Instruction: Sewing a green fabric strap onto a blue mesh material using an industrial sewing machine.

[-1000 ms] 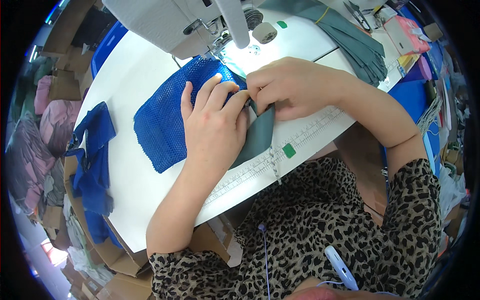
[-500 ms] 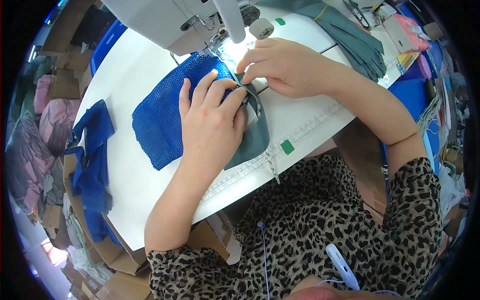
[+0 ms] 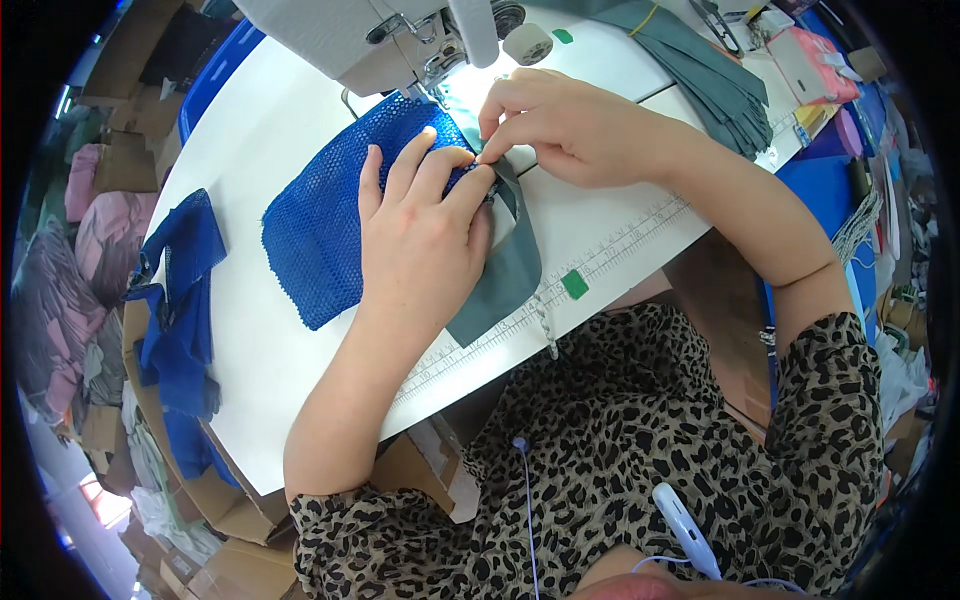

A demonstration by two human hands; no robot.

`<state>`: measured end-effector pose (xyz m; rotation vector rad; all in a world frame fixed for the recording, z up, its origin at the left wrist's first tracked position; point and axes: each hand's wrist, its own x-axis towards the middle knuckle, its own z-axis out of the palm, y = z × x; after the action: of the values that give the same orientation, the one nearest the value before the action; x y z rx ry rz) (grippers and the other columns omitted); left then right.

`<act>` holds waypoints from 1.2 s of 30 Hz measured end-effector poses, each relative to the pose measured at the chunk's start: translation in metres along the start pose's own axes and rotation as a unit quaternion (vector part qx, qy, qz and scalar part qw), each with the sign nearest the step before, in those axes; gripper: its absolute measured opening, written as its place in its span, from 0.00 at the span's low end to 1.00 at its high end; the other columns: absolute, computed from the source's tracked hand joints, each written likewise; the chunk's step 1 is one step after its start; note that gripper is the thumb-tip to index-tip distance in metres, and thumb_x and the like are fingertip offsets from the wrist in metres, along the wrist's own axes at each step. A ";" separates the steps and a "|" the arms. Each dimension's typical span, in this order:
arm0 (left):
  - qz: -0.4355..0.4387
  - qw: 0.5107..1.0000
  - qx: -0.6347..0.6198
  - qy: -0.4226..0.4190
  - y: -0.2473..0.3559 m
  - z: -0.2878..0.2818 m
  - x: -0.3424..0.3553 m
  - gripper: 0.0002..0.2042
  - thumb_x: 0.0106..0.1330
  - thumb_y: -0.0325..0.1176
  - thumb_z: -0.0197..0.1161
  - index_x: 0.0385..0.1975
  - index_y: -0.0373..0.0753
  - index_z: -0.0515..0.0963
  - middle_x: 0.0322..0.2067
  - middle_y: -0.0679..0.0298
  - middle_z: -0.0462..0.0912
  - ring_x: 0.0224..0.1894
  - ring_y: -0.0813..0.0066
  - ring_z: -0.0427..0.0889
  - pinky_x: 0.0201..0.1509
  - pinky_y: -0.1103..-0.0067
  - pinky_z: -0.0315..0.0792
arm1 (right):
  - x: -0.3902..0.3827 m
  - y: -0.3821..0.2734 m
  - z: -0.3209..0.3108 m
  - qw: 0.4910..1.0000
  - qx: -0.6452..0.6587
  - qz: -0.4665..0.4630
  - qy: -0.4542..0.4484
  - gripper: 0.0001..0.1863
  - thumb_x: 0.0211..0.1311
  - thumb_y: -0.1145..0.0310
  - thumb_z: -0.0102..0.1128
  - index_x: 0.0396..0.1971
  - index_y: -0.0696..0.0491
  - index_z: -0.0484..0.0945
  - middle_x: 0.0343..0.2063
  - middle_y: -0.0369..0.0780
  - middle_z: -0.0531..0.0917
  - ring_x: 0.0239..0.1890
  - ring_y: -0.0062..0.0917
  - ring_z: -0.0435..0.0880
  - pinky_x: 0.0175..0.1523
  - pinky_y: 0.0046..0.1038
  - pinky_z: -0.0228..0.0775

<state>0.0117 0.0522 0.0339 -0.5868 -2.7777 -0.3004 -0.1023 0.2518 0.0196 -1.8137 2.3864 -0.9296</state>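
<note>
Below the needle area of a white sewing machine [image 3: 355, 45], a blue mesh panel [image 3: 310, 240] meets a grey-green fabric strip [image 3: 495, 295]. My left hand [image 3: 425, 230] lies spread over both, fingertips pressing the join. My right hand [image 3: 565, 135] pinches the strip's edge just right of those fingertips, close to the presser foot. A loose blue fabric piece [image 3: 175, 340] hangs over the table's left edge.
The white table [image 3: 230, 170] has a printed ruler along its front and a small green patch [image 3: 575, 284]. A grey strip stack [image 3: 700, 90], scissors [image 3: 722, 30] and pink box [image 3: 805, 65] sit right. A blue bin [image 3: 210, 75], cardboard boxes [image 3: 245, 560] and bagged bundles surround it.
My right hand has moved up and left toward the presser foot. My left hand and the mesh have shifted slightly upward, and the strip's top part has changed shape.
</note>
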 end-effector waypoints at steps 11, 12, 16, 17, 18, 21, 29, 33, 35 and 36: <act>-0.006 1.000 0.001 -0.007 0.001 -0.002 -0.001 0.10 0.60 0.30 0.65 0.41 0.45 0.84 0.47 0.63 0.79 0.62 0.61 0.72 0.72 0.52 0.55 | -0.001 0.007 -0.003 0.997 0.073 0.017 -0.023 0.22 0.48 0.88 0.47 0.39 0.54 0.83 0.45 0.37 0.80 0.48 0.32 0.75 0.58 0.33 0.65; -0.007 1.000 -0.001 -0.006 0.001 -0.003 -0.002 0.10 0.60 0.30 0.65 0.41 0.45 0.84 0.47 0.63 0.79 0.63 0.61 0.72 0.72 0.52 0.55 | 0.000 0.008 -0.003 0.994 0.099 0.029 -0.023 0.22 0.48 0.88 0.47 0.39 0.54 0.83 0.44 0.37 0.81 0.48 0.32 0.75 0.58 0.33 0.65; -0.007 1.000 -0.002 -0.006 0.002 -0.002 -0.001 0.10 0.60 0.30 0.65 0.41 0.45 0.84 0.47 0.63 0.78 0.63 0.60 0.72 0.71 0.51 0.55 | 0.000 0.010 -0.004 0.997 0.076 0.004 -0.031 0.22 0.47 0.88 0.46 0.39 0.55 0.83 0.44 0.37 0.81 0.48 0.32 0.75 0.58 0.33 0.66; -0.008 1.000 0.000 -0.008 0.002 -0.003 -0.001 0.10 0.60 0.30 0.65 0.41 0.45 0.84 0.47 0.63 0.78 0.63 0.60 0.72 0.71 0.51 0.55 | 0.000 0.009 -0.004 0.997 0.070 0.002 -0.032 0.22 0.47 0.88 0.46 0.38 0.55 0.83 0.44 0.37 0.81 0.48 0.32 0.75 0.58 0.34 0.65; -0.008 1.000 0.002 -0.010 0.002 -0.003 -0.001 0.09 0.60 0.30 0.65 0.41 0.45 0.84 0.47 0.62 0.78 0.63 0.60 0.71 0.71 0.51 0.55 | 0.000 0.009 -0.004 0.997 0.064 0.001 -0.032 0.22 0.47 0.88 0.46 0.38 0.55 0.83 0.44 0.37 0.81 0.48 0.32 0.75 0.58 0.34 0.65; -0.007 1.000 0.004 -0.011 0.002 -0.003 -0.001 0.09 0.60 0.30 0.65 0.41 0.45 0.83 0.47 0.62 0.78 0.63 0.60 0.71 0.72 0.51 0.55 | 0.000 0.010 -0.004 0.998 0.056 -0.012 -0.027 0.22 0.47 0.88 0.46 0.39 0.54 0.83 0.43 0.37 0.80 0.48 0.32 0.75 0.57 0.34 0.65; -0.001 1.000 0.009 -0.008 0.001 -0.002 -0.001 0.10 0.60 0.30 0.65 0.41 0.45 0.83 0.47 0.62 0.79 0.63 0.59 0.71 0.71 0.51 0.55 | 0.000 0.004 -0.002 0.999 0.032 0.008 -0.021 0.21 0.50 0.87 0.47 0.40 0.54 0.82 0.43 0.37 0.80 0.47 0.32 0.74 0.57 0.34 0.65; 0.000 1.000 0.003 -0.004 0.001 -0.001 -0.001 0.10 0.59 0.30 0.66 0.41 0.46 0.83 0.47 0.63 0.79 0.63 0.59 0.71 0.71 0.51 0.55 | -0.001 0.006 0.000 1.000 0.016 -0.004 -0.019 0.19 0.51 0.87 0.48 0.39 0.55 0.83 0.45 0.37 0.79 0.48 0.31 0.73 0.57 0.33 0.65; 0.000 1.000 0.004 -0.005 0.000 -0.002 -0.001 0.11 0.59 0.30 0.66 0.41 0.46 0.83 0.47 0.63 0.78 0.63 0.59 0.71 0.71 0.51 0.55 | 0.001 0.002 -0.001 1.000 0.014 0.006 -0.020 0.17 0.53 0.85 0.50 0.38 0.53 0.83 0.44 0.35 0.80 0.48 0.30 0.74 0.59 0.33 0.65; 0.001 1.000 0.004 -0.005 0.000 -0.002 -0.002 0.11 0.59 0.30 0.66 0.42 0.45 0.82 0.48 0.63 0.78 0.64 0.59 0.71 0.72 0.51 0.54 | 0.002 0.000 -0.002 1.000 0.011 0.017 -0.021 0.15 0.55 0.83 0.52 0.36 0.51 0.84 0.43 0.34 0.80 0.49 0.29 0.75 0.61 0.33 0.64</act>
<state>0.0137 0.0512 0.0356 -0.5897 -2.7873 -0.2876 -0.1039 0.2507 0.0214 -1.7602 2.3650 -0.9013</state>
